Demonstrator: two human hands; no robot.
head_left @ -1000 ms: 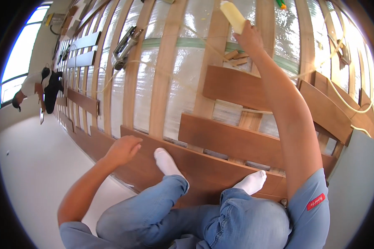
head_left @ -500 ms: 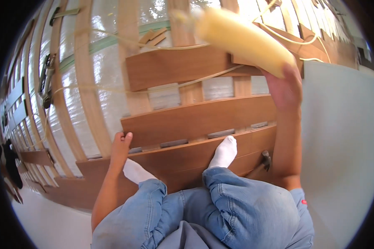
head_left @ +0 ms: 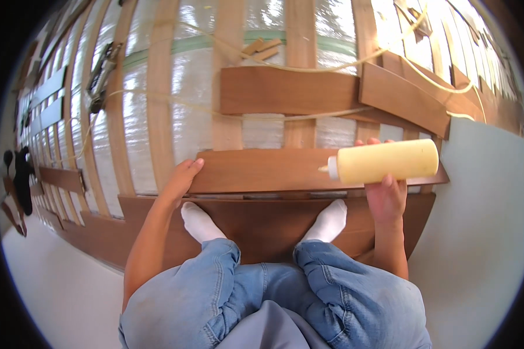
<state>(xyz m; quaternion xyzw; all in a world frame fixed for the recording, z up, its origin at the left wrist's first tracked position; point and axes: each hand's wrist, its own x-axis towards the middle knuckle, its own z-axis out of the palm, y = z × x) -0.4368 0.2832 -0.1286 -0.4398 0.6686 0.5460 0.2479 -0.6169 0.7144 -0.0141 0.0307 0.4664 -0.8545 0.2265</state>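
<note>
My right hand (head_left: 388, 198) is closed round a pale yellow squeeze bottle (head_left: 387, 160) with a white cap and pointed nozzle, held sideways over the right part of a brown wooden plank (head_left: 262, 171). My left hand (head_left: 183, 177) grips that plank's left end, fingertips on its upper edge. The plank lies across pale battens (head_left: 159, 99), just beyond laid brown flooring (head_left: 265, 224), where my white-socked feet rest. A narrow dark gap shows between plank and flooring.
More brown planks (head_left: 288, 87) lie ahead and right, with cream hoses (head_left: 425, 78) across them. A metal tool (head_left: 102, 78) sits at upper left; small wood blocks (head_left: 259, 49) lie on foil between battens. Another person (head_left: 18, 186) works at far left. Pale floor (head_left: 474, 215) borders the right.
My right hand has brought the bottle down from the upper area, turning it sideways over the plank. My left hand has moved onto the plank's end. My view has swung round.
</note>
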